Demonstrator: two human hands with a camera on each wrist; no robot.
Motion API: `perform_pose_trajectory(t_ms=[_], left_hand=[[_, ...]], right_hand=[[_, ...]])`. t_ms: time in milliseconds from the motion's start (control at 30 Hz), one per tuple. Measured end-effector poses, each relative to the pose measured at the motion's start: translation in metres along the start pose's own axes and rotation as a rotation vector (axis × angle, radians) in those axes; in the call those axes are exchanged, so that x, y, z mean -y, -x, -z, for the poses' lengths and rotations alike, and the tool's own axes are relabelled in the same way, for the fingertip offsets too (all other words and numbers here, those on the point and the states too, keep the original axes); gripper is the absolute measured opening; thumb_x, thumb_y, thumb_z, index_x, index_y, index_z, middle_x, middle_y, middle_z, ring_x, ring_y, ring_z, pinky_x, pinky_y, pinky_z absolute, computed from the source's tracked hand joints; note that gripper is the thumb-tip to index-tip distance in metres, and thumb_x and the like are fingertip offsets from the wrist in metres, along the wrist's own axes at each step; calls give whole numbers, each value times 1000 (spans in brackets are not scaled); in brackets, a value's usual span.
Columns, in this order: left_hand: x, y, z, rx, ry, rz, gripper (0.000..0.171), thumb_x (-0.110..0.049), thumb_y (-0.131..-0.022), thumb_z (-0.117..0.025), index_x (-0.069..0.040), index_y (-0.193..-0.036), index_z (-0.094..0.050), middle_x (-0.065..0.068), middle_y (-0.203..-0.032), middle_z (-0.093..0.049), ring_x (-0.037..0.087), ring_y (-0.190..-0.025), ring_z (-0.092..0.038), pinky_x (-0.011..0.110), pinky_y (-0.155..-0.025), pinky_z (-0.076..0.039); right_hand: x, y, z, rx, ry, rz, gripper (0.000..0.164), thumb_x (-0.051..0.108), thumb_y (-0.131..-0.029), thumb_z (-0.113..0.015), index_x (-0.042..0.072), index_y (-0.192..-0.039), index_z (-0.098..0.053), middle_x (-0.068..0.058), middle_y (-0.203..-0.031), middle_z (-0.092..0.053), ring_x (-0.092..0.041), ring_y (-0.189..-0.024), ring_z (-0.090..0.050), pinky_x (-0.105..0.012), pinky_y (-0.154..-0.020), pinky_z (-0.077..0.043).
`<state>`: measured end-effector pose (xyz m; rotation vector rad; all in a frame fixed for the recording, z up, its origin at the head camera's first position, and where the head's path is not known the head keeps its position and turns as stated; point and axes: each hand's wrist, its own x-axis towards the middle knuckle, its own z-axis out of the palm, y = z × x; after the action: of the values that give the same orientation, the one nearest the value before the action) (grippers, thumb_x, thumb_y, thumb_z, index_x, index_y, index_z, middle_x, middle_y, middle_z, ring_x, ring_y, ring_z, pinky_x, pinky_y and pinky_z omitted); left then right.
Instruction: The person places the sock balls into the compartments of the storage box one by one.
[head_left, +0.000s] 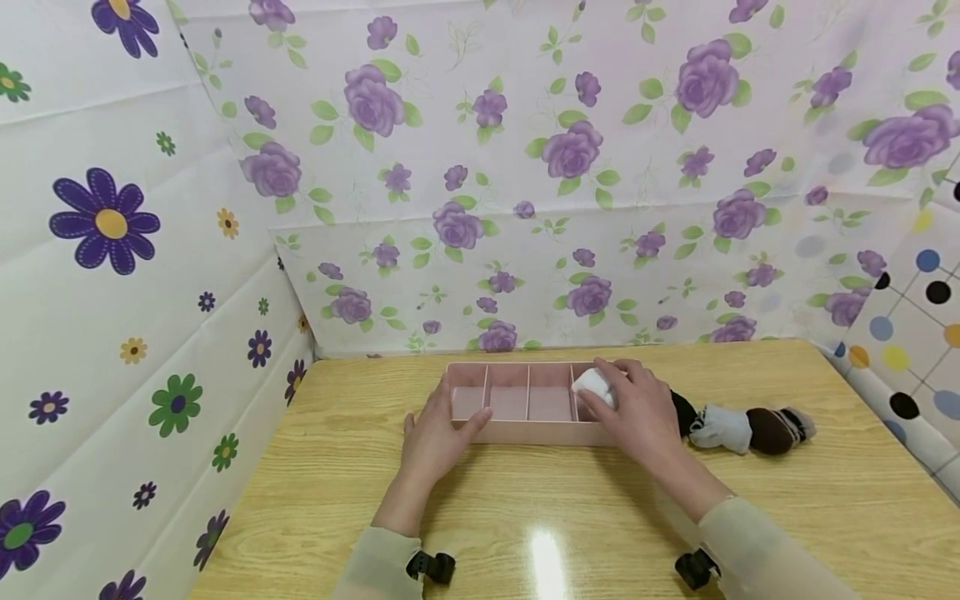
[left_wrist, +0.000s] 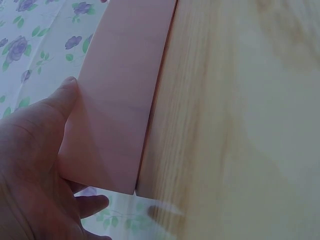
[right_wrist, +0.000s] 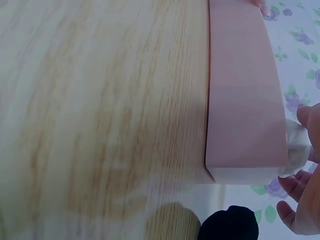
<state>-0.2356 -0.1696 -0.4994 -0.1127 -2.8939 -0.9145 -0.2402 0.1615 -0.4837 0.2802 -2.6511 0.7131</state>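
Note:
A pink box [head_left: 540, 432] with several compartments in a row sits on the wooden table. My left hand [head_left: 435, 437] grips its left end; in the left wrist view the thumb lies at the rim and the other fingers go round the end of the box [left_wrist: 115, 100]. At the rightmost compartment, my right hand [head_left: 647, 412] holds a white rolled-up sock [head_left: 592, 385] between thumb and fingers. The right wrist view shows the white sock [right_wrist: 297, 145] standing above the box rim, partly behind the fingers. The other compartments hold nothing.
Right of the box lies a row of rolled socks: a black one [head_left: 682, 412] partly behind my right hand, a light grey one [head_left: 722, 429], a dark brown one [head_left: 768, 431] and a striped end [head_left: 801, 422]. A flowered wall covering [head_left: 465, 275] stands behind the table.

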Motion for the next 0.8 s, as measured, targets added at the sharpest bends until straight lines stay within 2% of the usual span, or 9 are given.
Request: perform_pose_trajectory(t_ms=[367,600,800], left_hand=[[1,0,-1,-2,11,3,110,-71,-102,-66,-13,-179,-13,15,-178,-33,38,-161,-37,81,-125,-11],[1,0,-1,7,15,10,111,-73,-102,-64,-14,-179,-12,14,-178,-32,37,-162,-36,80,-125,-11],[1,-1,-1,10,15,11,111,-74,-102,-64,-15,-179,-10,14,-179,-32,36,-162,-35,80,-126,-10]], right_hand=[[0,1,0,-2,-17,10,55,46,-106,-76,15,-150,-69,-21,-141,-64,-44,-123,-63,-68,-112,-42],[-2,-3,-5,-12,-6,8,57,47,-104,-78,13,-149,-69,-22,-140,-63,-45,-122,-64,-69,-109,-44],[-3,-5,-5,2,8,11,64,52,-103,-77,10,-151,-67,-24,-145,-60,-48,-125,-62,-70,-110,-43]])
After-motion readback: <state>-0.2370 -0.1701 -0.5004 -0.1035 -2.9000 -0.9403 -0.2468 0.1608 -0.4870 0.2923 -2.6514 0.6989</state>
